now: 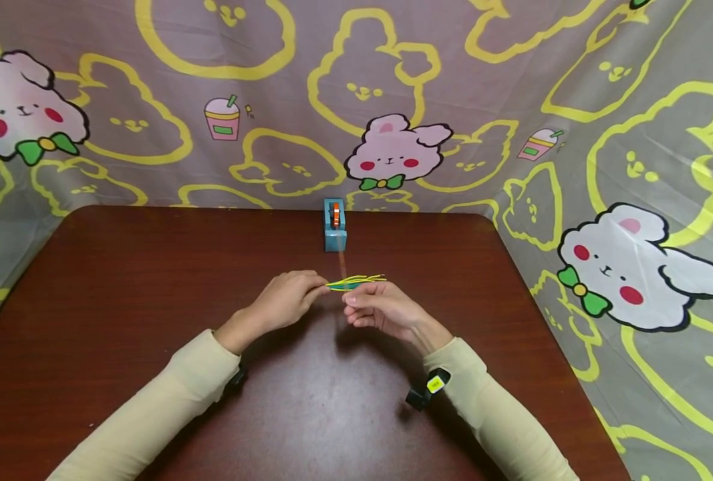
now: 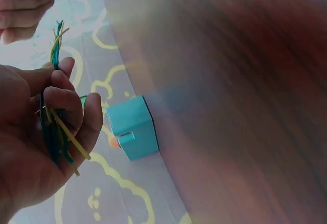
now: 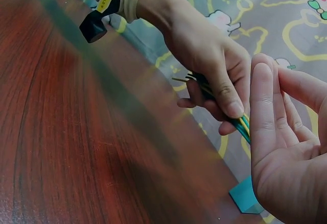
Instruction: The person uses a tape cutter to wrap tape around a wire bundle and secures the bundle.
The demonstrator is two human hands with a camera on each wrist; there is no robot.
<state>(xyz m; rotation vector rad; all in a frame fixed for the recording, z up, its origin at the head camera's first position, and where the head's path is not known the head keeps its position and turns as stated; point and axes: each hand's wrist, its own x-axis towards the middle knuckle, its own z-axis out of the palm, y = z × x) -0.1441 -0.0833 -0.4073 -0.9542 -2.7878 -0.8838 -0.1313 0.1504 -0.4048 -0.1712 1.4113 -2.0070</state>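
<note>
My left hand (image 1: 290, 297) grips a bundle of thin yellow and green wires (image 1: 338, 286), seen from the palm side in the left wrist view, with loose wire ends (image 2: 71, 147) sticking out past the curled fingers. Close beside the bundle's other end is my right hand (image 1: 386, 310), its thumb and forefinger pinched together. A strip of clear tape (image 1: 342, 264) runs from the blue tape dispenser (image 1: 335, 242) toward the wires and these pinching fingertips; its end is hard to make out. In the right wrist view, the fingers partly hide the bundle.
The dispenser, with an orange core (image 1: 336, 215), stands at the far edge of the dark red-brown table (image 1: 152, 280). A cartoon-printed cloth (image 1: 272, 100) hangs behind the table and along its sides. Small black devices (image 1: 419, 397) sit under both wrists.
</note>
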